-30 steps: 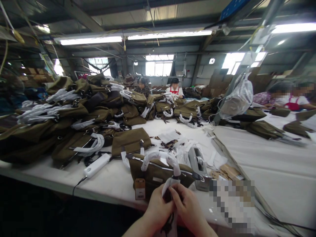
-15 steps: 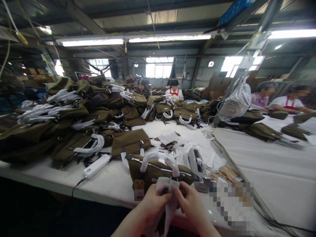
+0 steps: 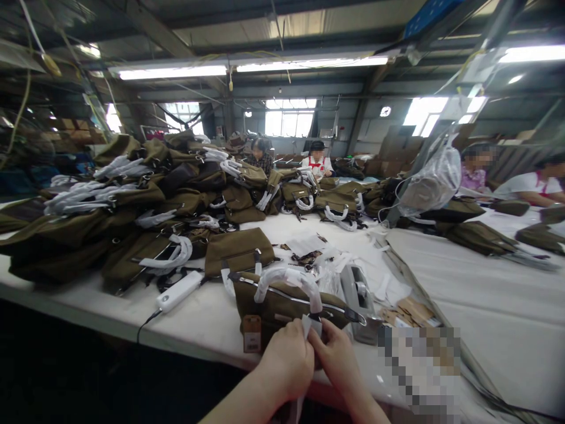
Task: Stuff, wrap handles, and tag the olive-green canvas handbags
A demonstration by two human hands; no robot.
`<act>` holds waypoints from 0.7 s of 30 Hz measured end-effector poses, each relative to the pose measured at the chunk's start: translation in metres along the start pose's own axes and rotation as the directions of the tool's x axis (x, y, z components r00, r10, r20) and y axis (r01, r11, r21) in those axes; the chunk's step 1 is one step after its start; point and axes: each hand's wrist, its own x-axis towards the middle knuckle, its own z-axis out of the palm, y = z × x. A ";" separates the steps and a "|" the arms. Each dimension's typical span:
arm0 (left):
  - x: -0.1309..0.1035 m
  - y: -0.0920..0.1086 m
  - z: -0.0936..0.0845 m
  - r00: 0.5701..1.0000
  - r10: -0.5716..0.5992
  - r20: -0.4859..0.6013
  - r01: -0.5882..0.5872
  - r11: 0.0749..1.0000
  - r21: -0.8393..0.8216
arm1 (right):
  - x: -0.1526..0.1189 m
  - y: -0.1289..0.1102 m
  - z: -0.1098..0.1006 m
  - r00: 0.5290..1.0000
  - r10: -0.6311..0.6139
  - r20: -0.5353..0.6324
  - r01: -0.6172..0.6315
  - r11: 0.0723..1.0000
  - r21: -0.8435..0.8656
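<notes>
An olive-green handbag (image 3: 282, 303) with a silver zip stands at the table edge in front of me. Its far handle (image 3: 289, 275) is wrapped in white, and a brown hang tag (image 3: 252, 334) dangles at its left. A white wrapping strip (image 3: 308, 325) goes around the base of the near handle. My left hand (image 3: 289, 360) is closed over this strip, its knuckles turned up, and the strip's tail hangs below. Close beside it, my right hand (image 3: 339, 358) pinches the strip with thumb and fingers. The near handle is mostly hidden by my hands.
A heap of olive bags (image 3: 145, 200) fills the table's left and back. Nearby lie a white corded device (image 3: 179, 291), a grey tape dispenser (image 3: 357, 294) and brown tags (image 3: 412, 312). A plastic bag (image 3: 430, 179) hangs from a post. Several people sit across the tables.
My left hand has turned over and closed around the strip, which now shows less between my hands. My right hand stays at the handle base. The view has shifted slightly.
</notes>
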 end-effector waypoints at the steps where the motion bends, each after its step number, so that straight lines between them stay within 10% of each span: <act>1: 0.000 0.003 -0.001 0.999 0.021 0.028 -0.024 0.993 0.113 | 0.000 0.002 0.000 1.000 -0.001 0.008 0.001 1.000 0.007; 14: 0.006 0.016 0.012 0.994 0.047 0.100 -0.076 0.950 0.303 | -0.007 -0.009 -0.016 0.995 -0.078 0.056 0.079 0.997 -0.019; 18: 0.005 -0.007 0.011 0.998 -0.009 -0.069 -0.007 0.973 -0.231 | -0.004 -0.005 -0.013 0.999 -0.035 0.036 0.031 0.994 0.101; 21: 0.011 -0.028 0.020 0.987 -0.150 -0.053 0.065 0.687 -0.724 | -0.003 0.000 -0.009 0.999 -0.006 0.038 0.001 0.989 0.145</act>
